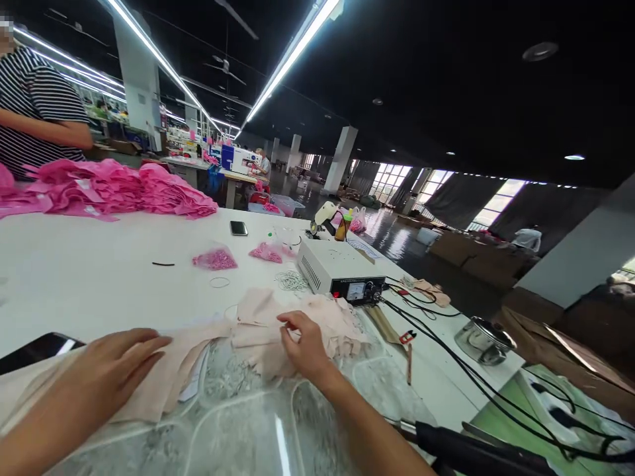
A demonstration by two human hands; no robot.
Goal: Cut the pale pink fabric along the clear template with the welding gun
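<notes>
Right hand (303,342) stands over the loose pale fabric pile (343,325), fingers curled, narrow gap at thumb and forefinger, nothing seen pinched. Left hand (112,362), at the right hand's nine o'clock, lies palm-down on pale fabric layers (159,385); whether it grips cannot be told. Step in hand, as judged: handling separate pieces; next move calls for parting a single layer cleanly. Control box (340,264) sits at one o'clock, pink-filled bag (268,252) at eleven. Possible obstructions: black cables (449,350) at three, black-handled tool (464,444) at four.
</notes>
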